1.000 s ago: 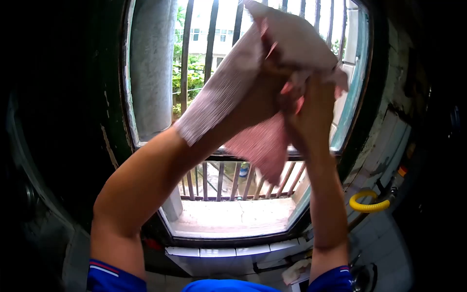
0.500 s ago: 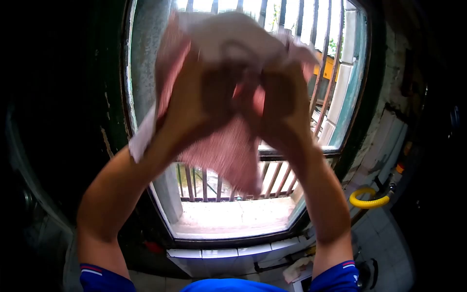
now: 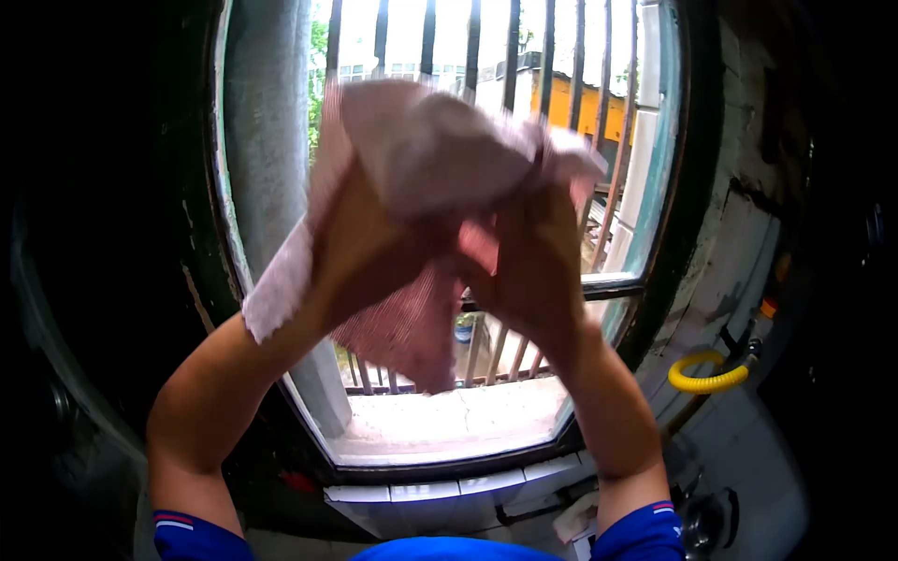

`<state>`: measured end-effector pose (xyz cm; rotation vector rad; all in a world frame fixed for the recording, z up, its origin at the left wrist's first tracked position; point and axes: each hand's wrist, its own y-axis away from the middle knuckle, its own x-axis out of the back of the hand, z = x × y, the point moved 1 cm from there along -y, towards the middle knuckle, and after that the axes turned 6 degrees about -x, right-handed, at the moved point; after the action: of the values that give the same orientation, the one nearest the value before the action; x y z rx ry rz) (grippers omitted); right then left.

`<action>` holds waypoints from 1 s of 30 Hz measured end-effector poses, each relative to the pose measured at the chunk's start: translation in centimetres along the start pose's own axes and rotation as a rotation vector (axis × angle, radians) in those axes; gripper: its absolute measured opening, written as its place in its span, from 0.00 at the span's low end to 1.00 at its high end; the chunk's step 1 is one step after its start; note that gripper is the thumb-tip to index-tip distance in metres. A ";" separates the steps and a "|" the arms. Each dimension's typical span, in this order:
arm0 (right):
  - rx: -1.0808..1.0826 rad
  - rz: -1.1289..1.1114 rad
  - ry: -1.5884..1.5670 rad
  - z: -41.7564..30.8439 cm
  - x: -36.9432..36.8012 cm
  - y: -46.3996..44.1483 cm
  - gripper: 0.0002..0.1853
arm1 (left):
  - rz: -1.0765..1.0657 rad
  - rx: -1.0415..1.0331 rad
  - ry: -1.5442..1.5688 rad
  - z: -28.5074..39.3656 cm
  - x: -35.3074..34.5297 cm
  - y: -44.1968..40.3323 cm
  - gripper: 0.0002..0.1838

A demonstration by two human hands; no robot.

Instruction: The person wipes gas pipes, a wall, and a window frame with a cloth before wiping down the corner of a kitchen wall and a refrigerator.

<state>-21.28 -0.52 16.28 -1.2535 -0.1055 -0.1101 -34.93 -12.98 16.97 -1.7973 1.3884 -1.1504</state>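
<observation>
A pink cloth [image 3: 440,154] is bunched up in front of the window, held in both raised hands. My left hand [image 3: 369,243] is closed on its left part, and one corner hangs over that forearm. Closed on the right part is my right hand [image 3: 538,257], close beside the left. A darker pink, ribbed flap dangles below and between the hands. Motion blur and folds hide most of the fingertips. Whether anything is wrapped inside the cloth, I cannot tell.
Behind the cloth is a window frame [image 3: 486,458] with upright metal bars [image 3: 514,56] outside. A tiled ledge [image 3: 426,491] runs below it. On the right are a yellow coiled hose [image 3: 708,372] and a dark handled object [image 3: 716,519]. Both sides are very dark.
Both hands and the cloth are lower in view. The cloth's folds have shifted, and its hanging flap has swung slightly left. The window has also moved a little left in view.
</observation>
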 end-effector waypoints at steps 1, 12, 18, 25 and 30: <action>-0.016 -0.012 0.002 -0.5 0.4 1.5 0.39 | -0.044 -0.063 -0.238 0.1 -0.1 0.5 0.28; -0.265 0.106 0.017 5.1 1.9 2.4 0.26 | 0.020 -0.071 -0.073 2.0 -4.7 -6.6 0.11; -0.218 0.215 -0.072 7.2 2.7 2.4 0.22 | -0.494 0.229 0.191 3.8 -3.9 -9.4 0.21; -0.068 0.273 0.100 6.4 2.0 2.7 0.28 | -0.080 -0.015 0.870 3.6 -5.7 -8.0 0.19; -0.052 0.305 0.164 7.3 1.7 1.8 0.25 | -0.366 -0.198 -0.321 4.2 -2.2 -8.3 0.14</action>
<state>-19.51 6.93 17.03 -1.2934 0.2311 0.0486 -27.64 -8.78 21.46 -2.3298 1.0420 -0.8626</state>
